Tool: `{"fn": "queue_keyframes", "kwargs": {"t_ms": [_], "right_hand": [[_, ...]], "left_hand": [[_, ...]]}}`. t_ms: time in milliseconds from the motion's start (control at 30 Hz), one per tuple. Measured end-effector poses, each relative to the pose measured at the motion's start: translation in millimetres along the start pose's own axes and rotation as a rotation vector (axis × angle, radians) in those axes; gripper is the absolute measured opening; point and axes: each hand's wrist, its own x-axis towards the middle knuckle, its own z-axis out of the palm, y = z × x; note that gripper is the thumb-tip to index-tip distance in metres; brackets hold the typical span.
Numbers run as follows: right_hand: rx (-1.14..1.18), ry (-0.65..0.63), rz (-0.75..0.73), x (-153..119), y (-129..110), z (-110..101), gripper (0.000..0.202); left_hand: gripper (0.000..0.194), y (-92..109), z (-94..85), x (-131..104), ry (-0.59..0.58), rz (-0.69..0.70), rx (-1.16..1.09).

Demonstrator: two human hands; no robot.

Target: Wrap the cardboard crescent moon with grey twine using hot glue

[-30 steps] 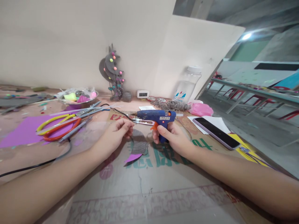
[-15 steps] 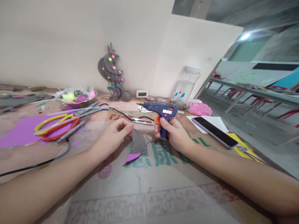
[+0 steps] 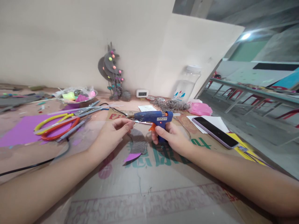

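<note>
Glue gun (image 3: 153, 116) now lower, yarn tangle (image 3: 177, 107) and bottle (image 3: 185, 85) behind.

The crescent piece (image 3: 137, 143) is over the cardboard (image 3: 130, 183), between the left hand (image 3: 118, 130) and the right hand (image 3: 167, 133), the latter around a glue gun (image 3: 149, 116). Leftward, scissors (image 3: 78, 120) lie partly over a craft sheet (image 3: 18, 130), a bowl (image 3: 90, 100) behind them; rightward, a smartphone (image 3: 215, 132) overlaps paper (image 3: 220, 123). Along the wall (image 3: 144, 46), left to right: ornament (image 3: 109, 66), yarn ball (image 3: 126, 96), digital clock (image 3: 142, 93), bottle (image 3: 185, 87).
</note>
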Motion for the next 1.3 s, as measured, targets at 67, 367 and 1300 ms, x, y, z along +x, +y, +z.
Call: {"fn": "queue_keyframes", "kwargs": {"t_ms": [67,367,1300], "right_hand": [[-0.012,-0.011,0.007,0,1,0,0.034],[-0.046,-0.056,0.009,2,3,-2,0.033],[0.014,-0.033,0.038,3,4,-1,0.03]], "left_hand": [[0.027,1,0.2,-1,0.022,-0.018,0.023],[0.021,7,3.0,-3,0.024,-0.071,0.02],[0.024,-1,-2.3,2,-0.033,-0.06,-0.054]]}}
